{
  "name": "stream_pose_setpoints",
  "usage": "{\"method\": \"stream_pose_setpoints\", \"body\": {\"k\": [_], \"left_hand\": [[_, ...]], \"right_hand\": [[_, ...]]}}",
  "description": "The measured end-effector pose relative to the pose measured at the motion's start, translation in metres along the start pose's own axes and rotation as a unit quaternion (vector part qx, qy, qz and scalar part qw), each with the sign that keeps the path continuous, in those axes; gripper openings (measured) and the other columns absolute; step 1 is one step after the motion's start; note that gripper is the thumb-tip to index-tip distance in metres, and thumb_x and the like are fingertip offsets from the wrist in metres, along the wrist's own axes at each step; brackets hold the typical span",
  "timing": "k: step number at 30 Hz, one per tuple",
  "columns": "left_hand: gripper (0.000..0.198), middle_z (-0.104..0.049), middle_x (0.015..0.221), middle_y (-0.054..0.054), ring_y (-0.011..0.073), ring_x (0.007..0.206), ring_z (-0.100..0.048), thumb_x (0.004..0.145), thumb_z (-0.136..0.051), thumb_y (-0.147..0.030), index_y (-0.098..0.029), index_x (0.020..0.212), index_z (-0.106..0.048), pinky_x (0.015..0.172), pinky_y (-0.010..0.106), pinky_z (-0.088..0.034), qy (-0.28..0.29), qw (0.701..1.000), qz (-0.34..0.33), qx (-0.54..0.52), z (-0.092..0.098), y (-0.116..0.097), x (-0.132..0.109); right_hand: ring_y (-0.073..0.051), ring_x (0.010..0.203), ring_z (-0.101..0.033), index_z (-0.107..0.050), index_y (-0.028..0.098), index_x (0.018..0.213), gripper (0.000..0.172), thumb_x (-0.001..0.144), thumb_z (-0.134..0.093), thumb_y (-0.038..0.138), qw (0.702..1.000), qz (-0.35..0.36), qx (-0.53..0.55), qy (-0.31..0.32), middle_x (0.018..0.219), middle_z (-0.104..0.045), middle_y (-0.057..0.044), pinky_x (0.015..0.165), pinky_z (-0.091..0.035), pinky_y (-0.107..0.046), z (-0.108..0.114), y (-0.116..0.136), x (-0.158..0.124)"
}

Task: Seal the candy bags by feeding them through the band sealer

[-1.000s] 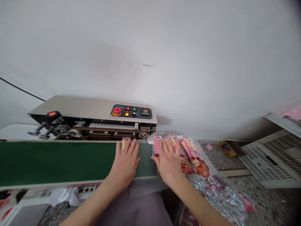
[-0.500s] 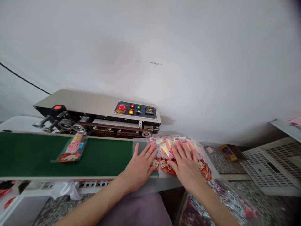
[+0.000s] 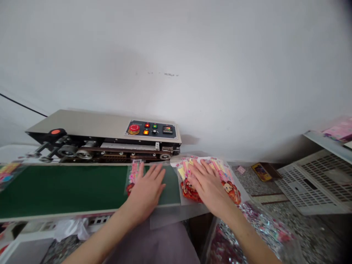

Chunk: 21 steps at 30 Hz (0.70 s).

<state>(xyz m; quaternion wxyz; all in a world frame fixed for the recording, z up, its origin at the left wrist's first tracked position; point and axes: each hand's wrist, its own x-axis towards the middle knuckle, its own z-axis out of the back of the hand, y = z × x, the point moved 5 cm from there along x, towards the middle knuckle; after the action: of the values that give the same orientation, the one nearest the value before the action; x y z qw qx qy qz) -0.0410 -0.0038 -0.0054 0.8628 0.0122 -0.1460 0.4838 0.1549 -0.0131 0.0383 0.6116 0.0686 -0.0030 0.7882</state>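
My left hand (image 3: 147,190) lies flat with its fingers stretched, its edge over a clear printed packet (image 3: 134,172) on the green conveyor belt (image 3: 82,190). The packet is pink with a barcode at its top, and part of it is hidden under the hand. My right hand (image 3: 207,183) is spread over a group of similar packets (image 3: 229,189), pink and yellow with cartoon faces, on a sheet at the belt's right end. Another packet (image 3: 9,174) rides at the belt's far left. Behind the belt stands a band sealer (image 3: 90,126) with lit buttons and a display.
A large clear bag (image 3: 255,234) of shiny packets sits low at the right. Past it are a white perforated crate (image 3: 316,187) and a small open box (image 3: 265,172) on the floor. A white wall (image 3: 220,73) rises behind the sealer.
My left hand has moved left, and a packet now lies beside it on the belt. The earlier belt packet has travelled to the far left. My right hand stays on the group; the view has shifted slightly.
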Motion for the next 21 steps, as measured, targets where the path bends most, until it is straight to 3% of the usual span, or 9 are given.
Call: {"method": "stream_pose_setpoints", "body": {"k": [2,6,11,15,18,21], "left_hand": [[0.046,-0.049,0.152,0.011,0.0284,0.142,-0.044,0.104,-0.031,-0.030,-0.018,0.143,-0.053,0.121,0.062,-0.018,0.022,0.998,-0.032,-0.043,-0.001,-0.020,0.011],[0.050,-0.042,0.157,0.010,0.0283,0.147,-0.035,0.105,-0.031,-0.033,-0.017,0.151,-0.040,0.120,0.064,-0.018,0.052,0.994,-0.066,-0.076,-0.019,-0.045,0.028],[0.051,-0.036,0.160,0.011,0.0313,0.149,-0.030,0.103,-0.028,-0.023,-0.013,0.153,-0.038,0.119,0.069,-0.013,0.036,0.997,-0.058,-0.042,-0.041,-0.038,0.041],[0.055,-0.036,0.160,0.014,0.0340,0.150,-0.027,0.096,-0.034,-0.016,-0.009,0.150,-0.041,0.119,0.070,-0.009,0.034,0.998,-0.055,-0.014,-0.036,-0.034,0.045],[0.058,-0.037,0.159,0.016,0.0335,0.150,-0.029,0.091,-0.040,-0.015,-0.008,0.149,-0.044,0.122,0.064,-0.012,0.032,0.998,-0.040,-0.023,-0.029,-0.043,0.044],[0.058,-0.036,0.160,0.015,0.0281,0.149,-0.032,0.094,-0.039,-0.017,-0.008,0.151,-0.039,0.124,0.053,-0.019,0.027,0.997,-0.054,-0.052,-0.030,-0.057,0.042]], "right_hand": [[-0.032,0.147,-0.032,-0.053,0.030,0.144,0.045,0.103,-0.040,0.042,1.000,0.014,-0.027,0.007,0.156,-0.044,-0.002,0.117,-0.028,-0.056,-0.001,-0.010,-0.005],[-0.038,0.141,-0.040,-0.064,0.023,0.132,0.039,0.099,-0.051,0.037,0.996,-0.010,-0.090,-0.019,0.146,-0.056,-0.010,0.113,-0.031,-0.059,-0.006,-0.023,-0.013],[-0.034,0.142,-0.038,-0.059,0.024,0.138,0.041,0.099,-0.052,0.037,0.996,0.030,-0.070,-0.037,0.150,-0.052,-0.009,0.117,-0.026,-0.058,-0.007,-0.012,-0.009],[-0.034,0.140,-0.040,-0.061,0.027,0.134,0.038,0.100,-0.051,0.038,0.997,0.045,-0.053,-0.021,0.150,-0.052,-0.006,0.116,-0.028,-0.058,-0.012,-0.001,-0.007],[-0.034,0.133,-0.047,-0.066,0.019,0.127,0.034,0.098,-0.052,0.030,0.996,0.026,-0.070,-0.050,0.141,-0.060,-0.012,0.115,-0.030,-0.057,-0.012,0.002,-0.008],[-0.035,0.133,-0.048,-0.060,0.013,0.135,0.041,0.097,-0.055,0.026,0.993,0.025,-0.089,-0.076,0.140,-0.060,-0.015,0.112,-0.034,-0.057,-0.013,0.003,-0.006]]}}
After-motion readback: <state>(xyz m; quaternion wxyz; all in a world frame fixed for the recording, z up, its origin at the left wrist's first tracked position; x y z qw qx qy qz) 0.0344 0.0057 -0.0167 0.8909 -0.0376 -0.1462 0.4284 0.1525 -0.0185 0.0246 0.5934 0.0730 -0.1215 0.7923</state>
